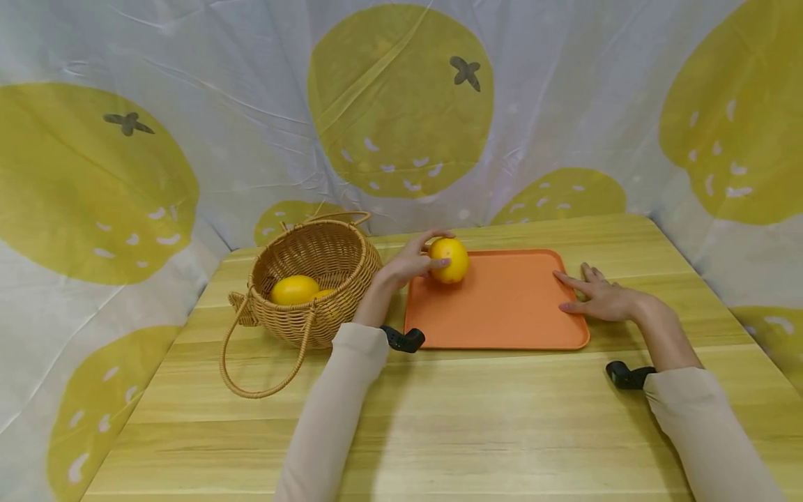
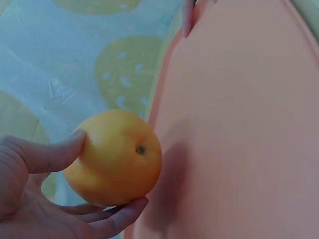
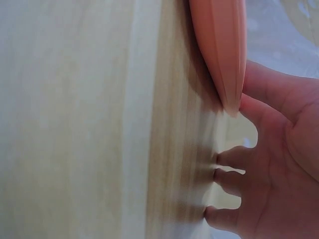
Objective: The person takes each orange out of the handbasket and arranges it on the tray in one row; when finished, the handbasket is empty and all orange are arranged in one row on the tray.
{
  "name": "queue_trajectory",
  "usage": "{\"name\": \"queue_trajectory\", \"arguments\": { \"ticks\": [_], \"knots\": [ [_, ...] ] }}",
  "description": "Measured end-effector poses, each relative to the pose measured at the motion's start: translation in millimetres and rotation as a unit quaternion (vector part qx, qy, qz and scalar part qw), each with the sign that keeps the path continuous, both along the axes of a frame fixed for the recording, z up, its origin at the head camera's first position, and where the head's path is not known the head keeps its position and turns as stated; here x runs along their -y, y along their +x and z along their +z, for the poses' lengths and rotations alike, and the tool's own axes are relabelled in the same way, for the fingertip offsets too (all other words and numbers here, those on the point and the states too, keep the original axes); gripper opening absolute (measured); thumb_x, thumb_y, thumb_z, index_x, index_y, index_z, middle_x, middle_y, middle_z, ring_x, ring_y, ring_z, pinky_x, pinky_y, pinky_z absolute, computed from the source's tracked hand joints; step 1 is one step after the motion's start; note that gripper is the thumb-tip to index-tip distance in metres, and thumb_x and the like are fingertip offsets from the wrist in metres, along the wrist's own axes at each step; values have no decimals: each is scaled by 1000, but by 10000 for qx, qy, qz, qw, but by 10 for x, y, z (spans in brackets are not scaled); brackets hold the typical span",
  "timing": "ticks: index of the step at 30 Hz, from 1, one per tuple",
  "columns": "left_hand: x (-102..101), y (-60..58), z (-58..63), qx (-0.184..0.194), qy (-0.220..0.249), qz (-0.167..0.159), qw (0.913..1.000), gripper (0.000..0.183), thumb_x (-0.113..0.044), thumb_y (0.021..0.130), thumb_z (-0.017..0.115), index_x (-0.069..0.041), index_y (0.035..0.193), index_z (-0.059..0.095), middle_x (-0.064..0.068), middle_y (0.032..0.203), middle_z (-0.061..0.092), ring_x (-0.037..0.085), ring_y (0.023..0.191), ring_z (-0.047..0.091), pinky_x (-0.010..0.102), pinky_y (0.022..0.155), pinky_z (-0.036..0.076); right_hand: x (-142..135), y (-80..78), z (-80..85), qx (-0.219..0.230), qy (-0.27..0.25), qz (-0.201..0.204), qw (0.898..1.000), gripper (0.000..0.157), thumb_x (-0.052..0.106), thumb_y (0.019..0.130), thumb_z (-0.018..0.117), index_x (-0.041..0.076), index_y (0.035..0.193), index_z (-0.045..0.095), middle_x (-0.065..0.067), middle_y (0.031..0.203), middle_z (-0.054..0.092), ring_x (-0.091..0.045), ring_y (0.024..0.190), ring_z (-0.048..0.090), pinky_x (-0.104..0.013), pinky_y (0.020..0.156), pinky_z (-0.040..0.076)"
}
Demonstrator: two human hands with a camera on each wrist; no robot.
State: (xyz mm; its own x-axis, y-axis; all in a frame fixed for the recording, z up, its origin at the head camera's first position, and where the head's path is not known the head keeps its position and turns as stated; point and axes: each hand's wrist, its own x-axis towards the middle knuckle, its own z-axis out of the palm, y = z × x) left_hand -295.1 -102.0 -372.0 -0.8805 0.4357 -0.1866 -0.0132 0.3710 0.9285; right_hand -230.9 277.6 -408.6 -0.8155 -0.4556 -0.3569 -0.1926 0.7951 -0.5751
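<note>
My left hand (image 1: pixel 410 265) grips an orange (image 1: pixel 449 262) between thumb and fingers over the left end of an orange-coloured tray (image 1: pixel 502 307). The left wrist view shows the stem spot of the fruit facing the tray, with its shadow on the surface. At the tray's right rim, my right hand (image 1: pixel 603 300) rests with fingers spread, thumb and index finger touching the edge. Its other fingertips reach down to the wooden table in the right wrist view. A wicker basket (image 1: pixel 279 322) stands left of the tray, with a yellow-orange fruit (image 1: pixel 295 289) and part of another inside.
The basket's looped handle (image 1: pixel 260 395) hangs out toward the front of the wooden table (image 1: pixel 489 425). A second handle stands at its back. Behind the table hangs a pale curtain (image 1: pixel 257 90) printed with large yellow fruits.
</note>
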Motion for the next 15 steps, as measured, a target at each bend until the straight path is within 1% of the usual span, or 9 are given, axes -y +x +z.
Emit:
{"name": "queue_trajectory", "arguments": {
  "ticks": [3, 6, 11, 15],
  "knots": [
    [-8, 21, -72, -39, 56, 136, 9999, 56, -7, 99, 67, -16, 152, 49, 19, 153, 43, 36, 129, 51, 48, 100, 50, 2, -1, 3, 14, 1, -7, 10000, 85, 42, 105, 57, 1, 165, 12, -46, 159, -20, -66, 146, -22, -85, 107, -12],
    [-13, 57, -125, -157, 82, 211, 9996, 56, -5, 100, 66, -14, 152, 48, 18, 154, 43, 37, 134, 50, 46, 101, 51, 5, -2, 0, 16, -28, -15, 10000, 85, 42, 105, 57, 1, 165, 12, -46, 159, -20, -66, 145, -22, -85, 107, -12],
    [-26, 133, -163, -507, 71, 260, 9984, 55, -4, 100, 66, -11, 151, 46, 19, 156, 41, 40, 134, 50, 49, 104, 49, 11, 0, -1, 37, -56, -32, 10000, 85, 43, 105, 57, 2, 165, 12, -46, 159, -21, -65, 146, -22, -84, 107, -13],
    [-19, 174, -192, -767, 13, 422, 9962, 57, -5, 99, 68, -8, 150, 42, 17, 160, 36, 40, 136, 50, 51, 108, 47, 15, -4, 3, 76, -47, -67, 9999, 85, 43, 106, 56, 2, 165, 12, -45, 159, -22, -65, 146, -23, -84, 108, -13]
  ]
}}
